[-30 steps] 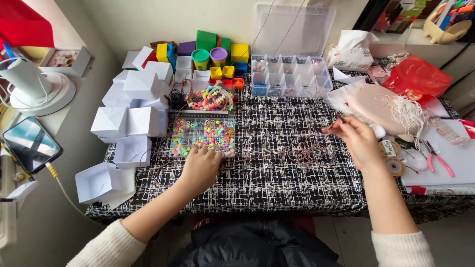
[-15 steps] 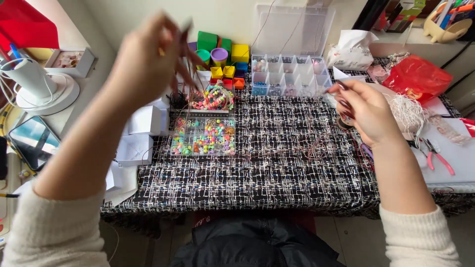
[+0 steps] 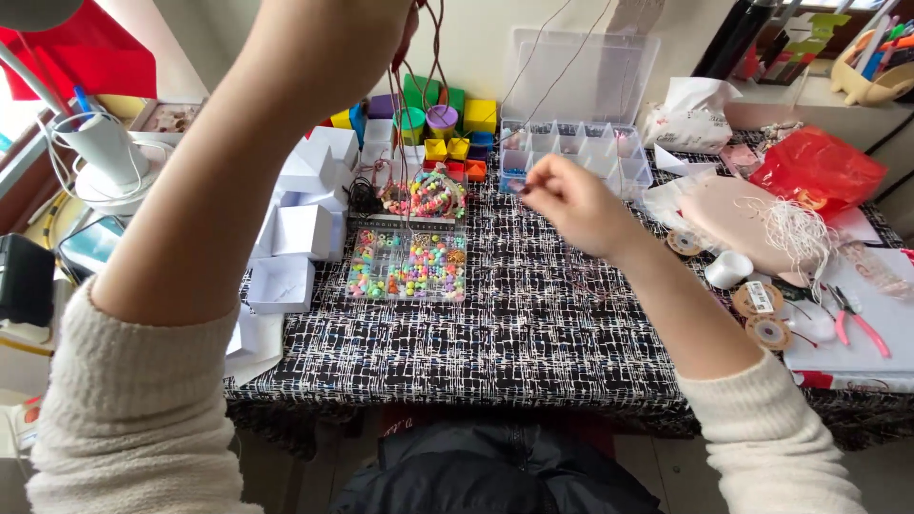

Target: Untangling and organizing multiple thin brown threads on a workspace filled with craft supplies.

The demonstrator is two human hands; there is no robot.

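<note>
The person's left hand (image 3: 357, 38) is raised high at the 11 o'clock corner of the view, close to the camera, fingers closed on a bundle of thin brown cords (image 3: 428, 105) that hang straight down from it. The cords drop toward a heap of finished bead bracelets (image 3: 426, 193) on the black-and-white woven tablecloth (image 3: 533, 324). Whether the cord ends touch the heap cannot be told.

The right hand (image 3: 568, 203) hovers at centre, thumb and forefinger pinched together on a single fine strand (image 3: 552, 71) that runs up toward 12 o'clock and out of view.

Just below the bracelets lies an open flat tray of mixed pastel beads (image 3: 407, 266). At 12 o'clock stands a clear compartment box (image 3: 576, 152) with its lid raised. Left of it sit coloured blocks (image 3: 447, 119); white folded paper boxes (image 3: 305, 205) cluster at 9 o'clock. Toward 3 o'clock lie a pink oval pad (image 3: 738, 214) bearing white threads, small cord spools (image 3: 757, 314), pink-handled pliers (image 3: 857, 324) and a red plastic bag (image 3: 819, 171). A white desk lamp (image 3: 100, 152) stands at 10 o'clock.
</note>
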